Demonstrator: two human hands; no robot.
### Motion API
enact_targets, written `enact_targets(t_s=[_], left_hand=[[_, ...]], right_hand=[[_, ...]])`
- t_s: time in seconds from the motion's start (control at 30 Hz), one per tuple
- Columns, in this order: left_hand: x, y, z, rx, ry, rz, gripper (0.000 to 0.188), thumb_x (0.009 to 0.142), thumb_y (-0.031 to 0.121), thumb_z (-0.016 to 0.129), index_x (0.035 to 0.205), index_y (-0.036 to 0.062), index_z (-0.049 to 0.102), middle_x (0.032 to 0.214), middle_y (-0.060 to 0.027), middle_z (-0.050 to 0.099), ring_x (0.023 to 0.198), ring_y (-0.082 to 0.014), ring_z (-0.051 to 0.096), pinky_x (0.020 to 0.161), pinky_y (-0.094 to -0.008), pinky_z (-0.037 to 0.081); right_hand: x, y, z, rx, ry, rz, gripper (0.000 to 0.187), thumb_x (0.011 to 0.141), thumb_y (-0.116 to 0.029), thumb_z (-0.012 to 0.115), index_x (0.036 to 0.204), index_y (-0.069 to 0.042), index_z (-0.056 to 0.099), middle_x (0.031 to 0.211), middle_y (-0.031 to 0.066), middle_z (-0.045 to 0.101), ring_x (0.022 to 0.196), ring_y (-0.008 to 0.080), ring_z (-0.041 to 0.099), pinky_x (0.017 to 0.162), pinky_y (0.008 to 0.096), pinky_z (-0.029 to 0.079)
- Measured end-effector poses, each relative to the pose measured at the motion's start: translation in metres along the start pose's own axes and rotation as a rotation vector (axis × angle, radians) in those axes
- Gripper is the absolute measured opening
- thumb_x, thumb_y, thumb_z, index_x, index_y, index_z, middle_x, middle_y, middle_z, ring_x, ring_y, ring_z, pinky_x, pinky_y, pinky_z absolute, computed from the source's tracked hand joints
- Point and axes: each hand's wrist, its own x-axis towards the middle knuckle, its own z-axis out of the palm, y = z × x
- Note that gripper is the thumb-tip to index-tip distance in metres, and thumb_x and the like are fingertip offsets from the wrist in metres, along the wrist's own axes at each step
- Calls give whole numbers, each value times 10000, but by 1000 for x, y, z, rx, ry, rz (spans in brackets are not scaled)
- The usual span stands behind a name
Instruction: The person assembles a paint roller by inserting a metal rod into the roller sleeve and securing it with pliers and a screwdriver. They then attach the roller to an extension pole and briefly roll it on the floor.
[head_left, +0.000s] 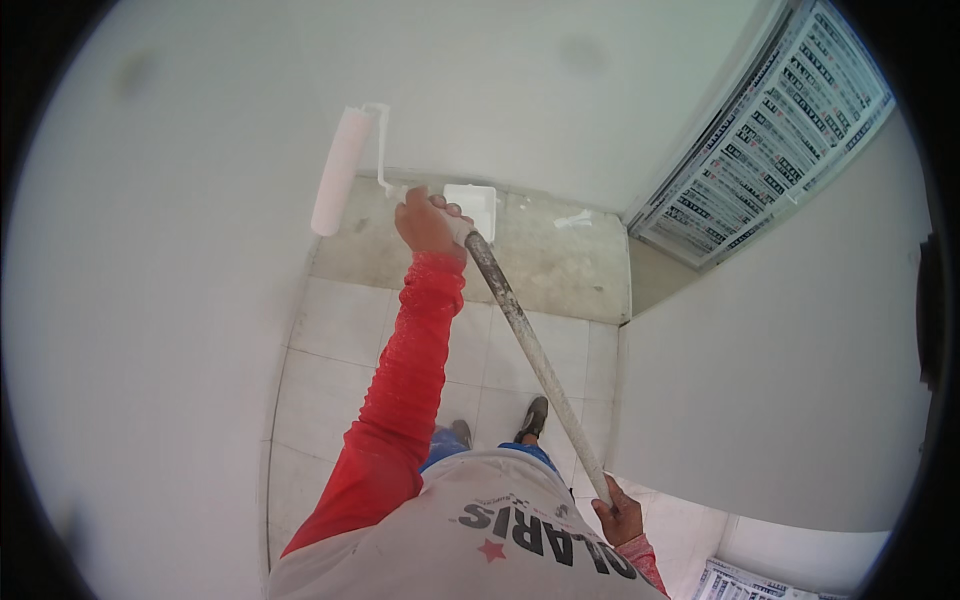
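A paint roller [342, 172] with a pale, paint-coated sleeve and a bent wire frame is up at the upper left, close to the white wall. Its long, paint-spattered pole [530, 350] slants down toward my right side. My left hand [428, 222], at the end of an outstretched red sleeve, is closed around the roller's handle near the frame. Lower down, my right hand [618, 512] grips the pole's other end beside my hip. Beyond my left hand, a white paint tray [472, 208] rests on the floor, partly hidden by that hand.
White walls [150, 300] stand at left, ahead and right [780, 370]. A window or door panel [775, 140] covered with printed sheeting is at the upper right. White scraps [573, 219] lie on the bare concrete strip [560, 260]; tiles [335, 325] cover the floor around my feet.
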Motion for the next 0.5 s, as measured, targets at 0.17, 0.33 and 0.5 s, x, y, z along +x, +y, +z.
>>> enact_targets(t_s=[0.17, 0.33, 0.5], left_hand=[[-2, 10, 3, 120, -75, 65, 107, 877, 179, 531, 869, 117, 443, 709, -19, 461, 532, -157, 484, 467, -363, 430], [-13, 28, 14, 172, -181, 165, 151, 875, 148, 512, 931, 88, 385, 702, -45, 437, 488, -155, 457, 378, -338, 383], [-26, 47, 24, 276, -280, 259, 128, 877, 148, 513, 926, 76, 419, 687, -46, 443, 478, -157, 466, 381, -348, 411]], right_hand=[[-7, -7, -33, -27, 20, -45, 546, 900, -236, 716, 1390, -78, 534, 1075, 193, 708, 913, 310, 717, 772, 360, 558], [-22, -44, -76, -28, -51, 1, 518, 925, -250, 696, 1381, -60, 540, 945, 169, 707, 761, 245, 697, 680, 340, 535], [-31, -52, -96, 198, -202, 61, 473, 974, -256, 649, 1380, -37, 545, 805, 54, 637, 637, 140, 564, 605, 260, 460]])
